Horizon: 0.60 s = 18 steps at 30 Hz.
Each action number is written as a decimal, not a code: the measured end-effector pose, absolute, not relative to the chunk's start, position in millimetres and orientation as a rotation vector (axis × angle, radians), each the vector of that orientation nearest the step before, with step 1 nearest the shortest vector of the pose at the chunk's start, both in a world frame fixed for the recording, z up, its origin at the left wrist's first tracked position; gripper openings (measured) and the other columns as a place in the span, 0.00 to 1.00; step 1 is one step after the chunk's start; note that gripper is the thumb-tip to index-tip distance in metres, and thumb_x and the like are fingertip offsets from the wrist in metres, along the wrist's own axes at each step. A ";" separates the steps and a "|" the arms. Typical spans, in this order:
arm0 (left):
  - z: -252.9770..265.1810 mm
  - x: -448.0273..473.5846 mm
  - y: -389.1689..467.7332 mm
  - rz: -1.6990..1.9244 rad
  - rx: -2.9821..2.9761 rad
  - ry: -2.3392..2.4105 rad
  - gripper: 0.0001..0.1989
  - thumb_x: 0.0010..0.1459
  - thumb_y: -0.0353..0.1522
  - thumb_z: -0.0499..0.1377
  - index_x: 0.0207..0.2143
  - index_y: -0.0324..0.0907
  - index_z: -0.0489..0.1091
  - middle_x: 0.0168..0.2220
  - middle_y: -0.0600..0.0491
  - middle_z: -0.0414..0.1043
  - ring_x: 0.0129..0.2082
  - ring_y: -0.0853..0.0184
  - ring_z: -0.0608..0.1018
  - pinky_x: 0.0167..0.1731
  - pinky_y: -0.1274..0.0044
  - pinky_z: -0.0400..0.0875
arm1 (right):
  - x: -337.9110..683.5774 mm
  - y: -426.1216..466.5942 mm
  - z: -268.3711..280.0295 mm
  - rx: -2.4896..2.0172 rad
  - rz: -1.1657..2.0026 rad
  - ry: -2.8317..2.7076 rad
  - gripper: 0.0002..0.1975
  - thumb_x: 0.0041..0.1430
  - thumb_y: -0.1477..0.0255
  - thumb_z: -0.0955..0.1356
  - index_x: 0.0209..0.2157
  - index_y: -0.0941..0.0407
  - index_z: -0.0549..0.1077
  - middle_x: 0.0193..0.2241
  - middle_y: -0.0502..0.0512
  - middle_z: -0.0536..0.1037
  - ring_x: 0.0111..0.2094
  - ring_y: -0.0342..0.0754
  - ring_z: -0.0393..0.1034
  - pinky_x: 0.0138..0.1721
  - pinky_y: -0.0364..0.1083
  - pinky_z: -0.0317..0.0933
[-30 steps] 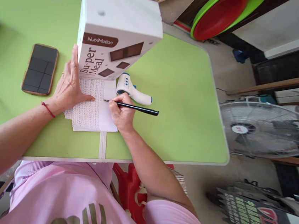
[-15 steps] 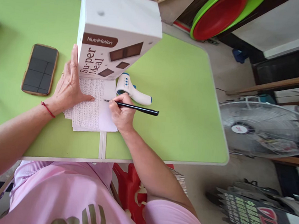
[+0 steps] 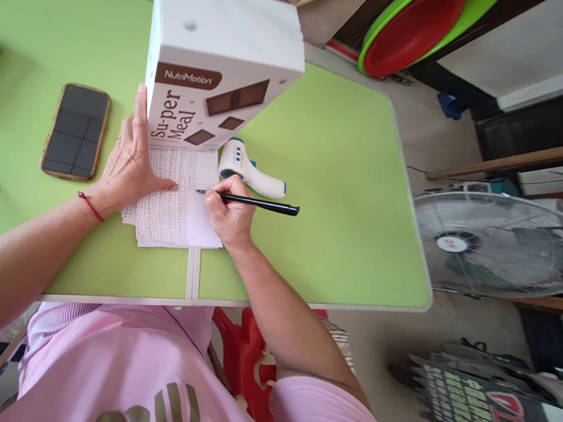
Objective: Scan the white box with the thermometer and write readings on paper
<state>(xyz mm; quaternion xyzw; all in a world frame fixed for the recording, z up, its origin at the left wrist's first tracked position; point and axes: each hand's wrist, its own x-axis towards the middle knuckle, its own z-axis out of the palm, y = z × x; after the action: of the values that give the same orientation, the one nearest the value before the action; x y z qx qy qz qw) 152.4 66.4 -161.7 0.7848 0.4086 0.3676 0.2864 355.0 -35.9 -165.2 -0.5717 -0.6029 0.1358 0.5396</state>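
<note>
The light-green worktop [image 3: 338, 244] looks unchanged since earlier. The right grip [image 3: 233, 216] pinches a slim black pen [image 3: 267, 204]; the left grip [image 3: 128, 161] spreads over handwritten white paper [image 3: 165, 215], by a white "NutriMotion Su-per Meal" carton [image 3: 225, 24]

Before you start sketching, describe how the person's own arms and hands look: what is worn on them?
Short pink sleeves leave the forearms bare. The left hand has what looks like a thin ring, with a narrow red cord bracelet at its wrist. The right hand shows no glove or jewellery.

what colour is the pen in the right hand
The pen in the right hand is black, seen best in the head view.
</note>
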 end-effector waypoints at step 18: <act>-173.9 139.0 105.7 1.061 1.956 1.001 0.61 0.54 0.63 0.64 0.75 0.52 0.31 0.72 0.38 0.54 0.49 0.49 0.80 0.47 0.59 0.76 | 381.7 -45.2 -157.8 -1.449 -0.240 -2.233 0.18 0.74 0.75 0.59 0.52 0.55 0.79 0.39 0.59 0.79 0.42 0.52 0.69 0.43 0.52 0.66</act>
<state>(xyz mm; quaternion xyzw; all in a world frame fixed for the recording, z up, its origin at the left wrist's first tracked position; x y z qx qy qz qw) 139.0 105.7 -173.9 0.7527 0.3854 0.4083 0.3437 381.7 -45.2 -157.8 -0.5274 -0.8126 -0.0874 0.2322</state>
